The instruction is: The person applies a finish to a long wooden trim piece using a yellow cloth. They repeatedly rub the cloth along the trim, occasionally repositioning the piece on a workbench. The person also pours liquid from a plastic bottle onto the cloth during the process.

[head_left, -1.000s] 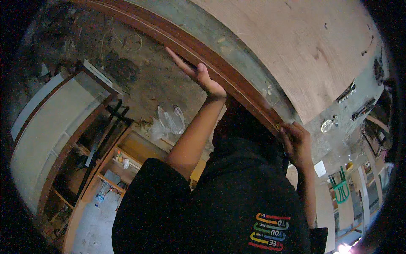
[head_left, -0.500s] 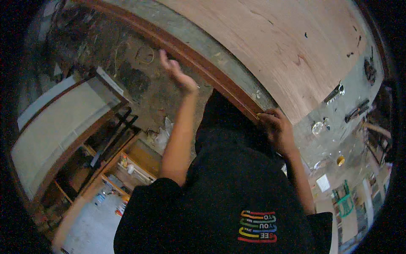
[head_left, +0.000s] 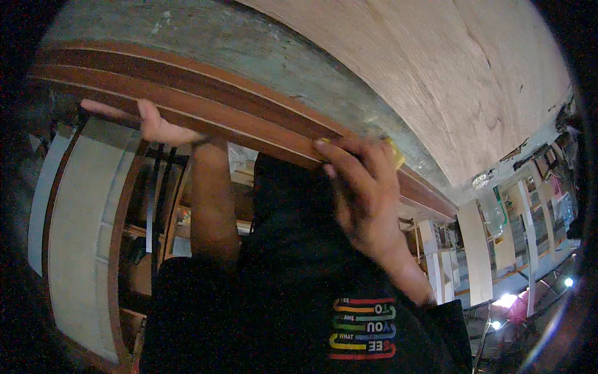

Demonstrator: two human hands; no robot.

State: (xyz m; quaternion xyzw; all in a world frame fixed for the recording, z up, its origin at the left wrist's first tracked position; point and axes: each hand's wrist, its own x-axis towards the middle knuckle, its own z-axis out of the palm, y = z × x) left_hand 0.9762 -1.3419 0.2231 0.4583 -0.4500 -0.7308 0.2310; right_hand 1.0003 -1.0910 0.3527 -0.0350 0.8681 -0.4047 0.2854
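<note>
Shelving of brown wood [head_left: 163,218] stands at the left of the scene behind a tall pale panel with a brown frame [head_left: 81,243]; small items lie in its compartments, too dark and blurred to identify. A long brown wooden moulding strip [head_left: 205,103] runs from far left to lower right under a grey concrete surface [head_left: 249,47], with a broad light plywood sheet [head_left: 436,68] beyond it. The left hand [head_left: 152,128] presses flat against the strip's lower edge, fingers extended and released, gripping nothing. The right hand [head_left: 361,187] wraps its fingers over the strip, grasping it, with a small yellow object [head_left: 393,151] at the fingertips; its kind cannot be told. Both arms rise from a black shirt with a multicoloured striped print [head_left: 364,327]. At the right, pale upright boards [head_left: 476,252] stand in a lit workshop area. Compared with half a second earlier, the strip lies closer to the camera and more nearly level, the left hand has moved further left along it, and the right hand appears larger and nearer the centre.
</note>
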